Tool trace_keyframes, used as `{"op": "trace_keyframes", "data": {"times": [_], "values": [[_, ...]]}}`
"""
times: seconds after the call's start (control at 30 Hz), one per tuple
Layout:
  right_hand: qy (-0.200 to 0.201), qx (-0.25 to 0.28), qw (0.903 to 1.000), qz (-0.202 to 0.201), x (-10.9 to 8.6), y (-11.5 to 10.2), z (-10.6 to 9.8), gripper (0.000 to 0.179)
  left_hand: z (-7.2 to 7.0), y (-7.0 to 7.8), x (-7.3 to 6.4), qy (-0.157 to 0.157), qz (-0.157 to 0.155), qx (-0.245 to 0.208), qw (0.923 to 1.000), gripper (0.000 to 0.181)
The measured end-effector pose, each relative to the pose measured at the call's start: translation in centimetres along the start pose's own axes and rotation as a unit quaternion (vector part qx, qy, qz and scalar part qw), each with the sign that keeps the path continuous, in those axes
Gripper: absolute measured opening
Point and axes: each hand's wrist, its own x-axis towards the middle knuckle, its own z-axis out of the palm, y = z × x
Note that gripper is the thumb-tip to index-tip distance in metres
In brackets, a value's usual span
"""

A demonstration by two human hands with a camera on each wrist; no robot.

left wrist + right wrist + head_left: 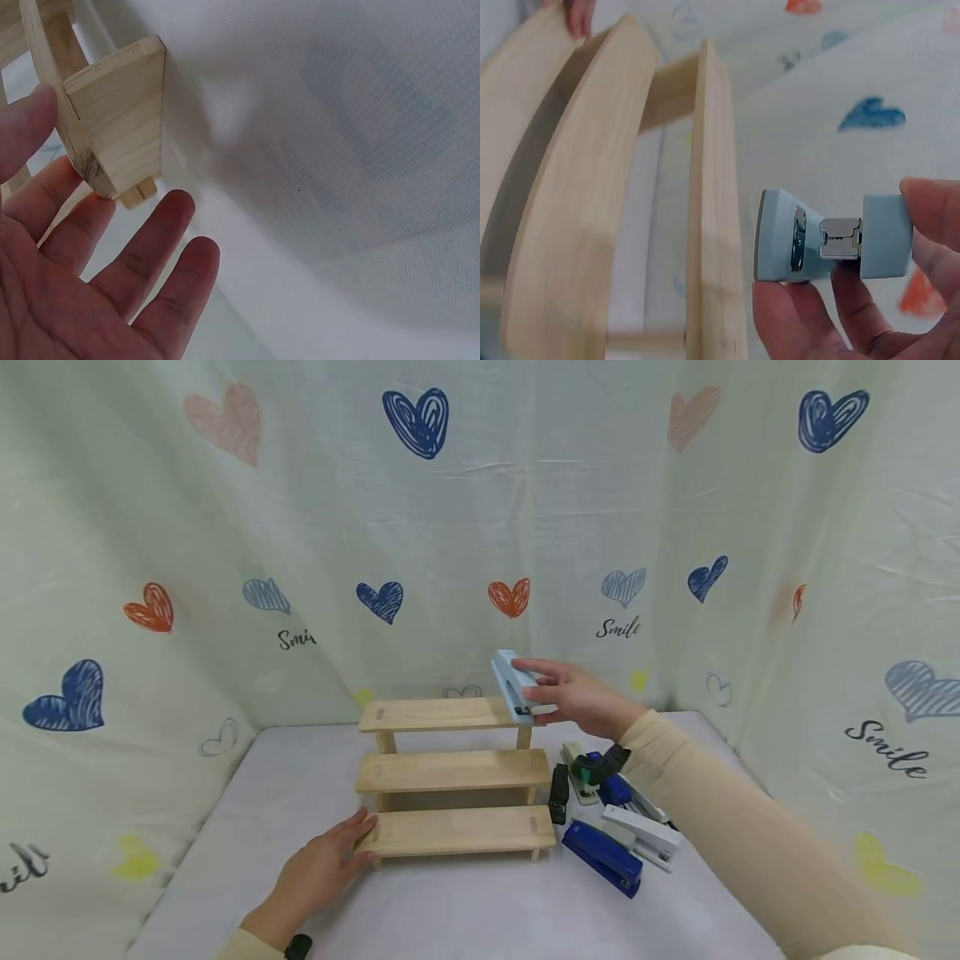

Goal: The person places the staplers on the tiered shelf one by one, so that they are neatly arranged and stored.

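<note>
A light blue stapler (513, 686) is held in my right hand (577, 697) at the right end of the top tier of a wooden three-tier shelf (453, 771). In the right wrist view, the stapler (780, 236) is gripped between thumb and fingers, its front end facing the camera. A narrow gap shows there between its base and the top board (720, 202). My left hand (318, 872) holds the left end of the lowest tier. The left wrist view has the thumb (30, 124) on one side of that board and two fingertips at its end.
Several staplers lie on the white tabletop (450, 918) right of the shelf: a dark blue one (603, 856), a white one (643, 831), a black one (558, 793) and others partly under the right wrist. A heart-printed curtain (450, 527) hangs behind.
</note>
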Motion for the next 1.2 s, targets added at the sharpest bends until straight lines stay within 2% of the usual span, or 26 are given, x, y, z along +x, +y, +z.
{"op": "trace_keyframes", "data": {"times": [0.17, 0.33, 0.53, 0.8, 1.2], "values": [[-0.017, 0.014, 0.9996, 0.015, 3.0, -1.2, 5.0, 0.053, 0.0, -0.2, -0.1, 0.002, 0.000, -0.003, 1.0000, 0.056], [-0.011, -0.008, 0.9997, 0.023, 5.3, -2.3, 9.6, 0.051, -0.2, -0.4, -0.1, 0.002, 0.001, -0.008, 1.0000, 0.056], [0.002, -0.032, 0.9991, 0.026, 7.1, -3.0, 13.5, 0.048, -0.1, -0.5, -0.1, 0.003, 0.001, -0.006, 1.0000, 0.055], [0.010, -0.066, 0.9976, 0.016, 7.8, -2.6, 15.6, 0.050, 0.2, -0.3, 0.2, 0.000, 0.000, -0.007, 1.0000, 0.056], [0.030, -0.076, 0.9966, -0.009, 7.7, -2.4, 16.4, 0.053, 0.2, -0.4, 0.1, -0.001, 0.007, -0.001, 1.0000, 0.056]]}}
